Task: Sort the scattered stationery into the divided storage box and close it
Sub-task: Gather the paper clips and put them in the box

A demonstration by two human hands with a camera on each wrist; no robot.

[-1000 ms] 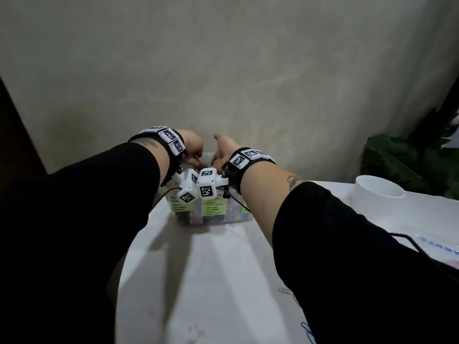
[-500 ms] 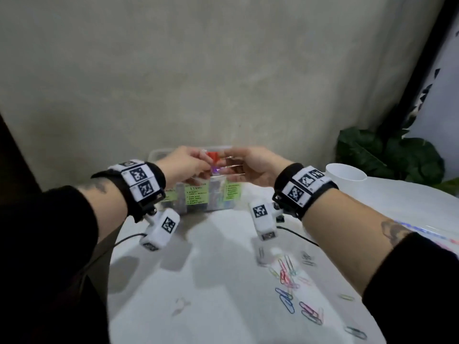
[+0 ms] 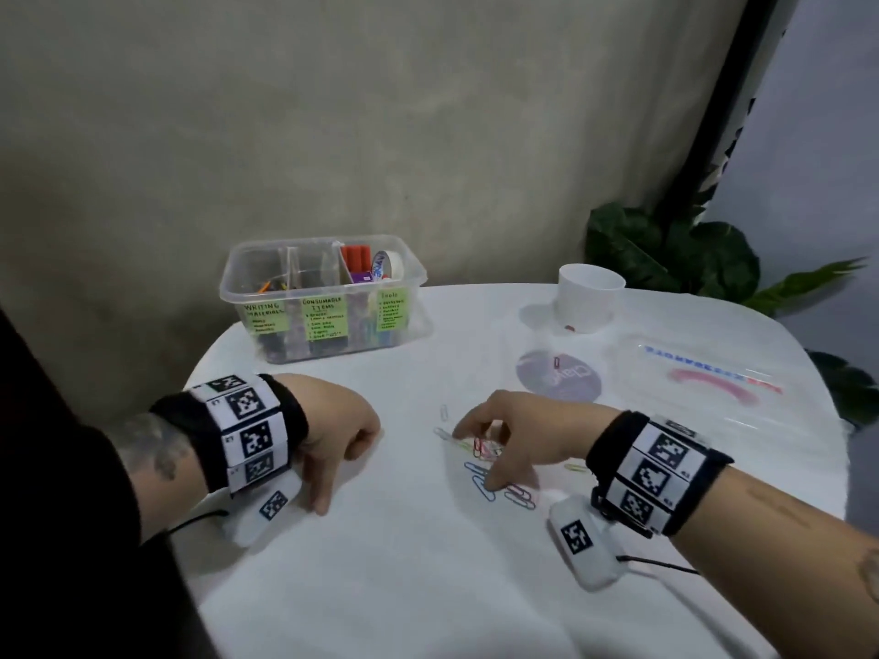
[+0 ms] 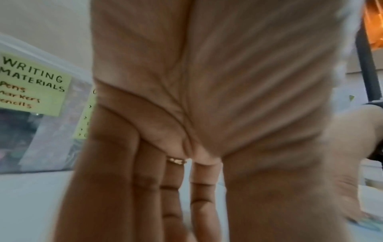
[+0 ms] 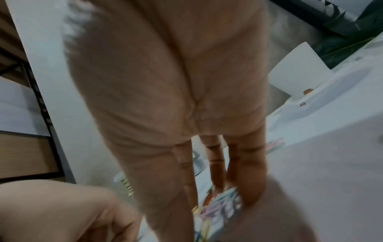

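Head view, box: the clear divided storage box is standing open at the far left of the white table, three green labels on its front wall, a red item and a tape roll showing in its right compartment.
Head view, clips: coloured paper clips are lying scattered near the table's middle, well apart from the box.
Head view, right hand: the right hand is reaching down over the clips, fingers spread and extended, fingertips touching among them (nothing gripped that I can make out).
Head view, left hand: the left hand is resting fingertips-down on bare table, fingers straight, holding nothing.
Head view, others: a white cup, a round purple disc and a clear lid are sitting to the right.
Left wrist view: the palm is filling the frame, fingers pointing down at the table; the "WRITING MATERIALS" label is showing at left.
Right wrist view: straight fingers are pressing onto the blurred clips; the cup is standing behind.
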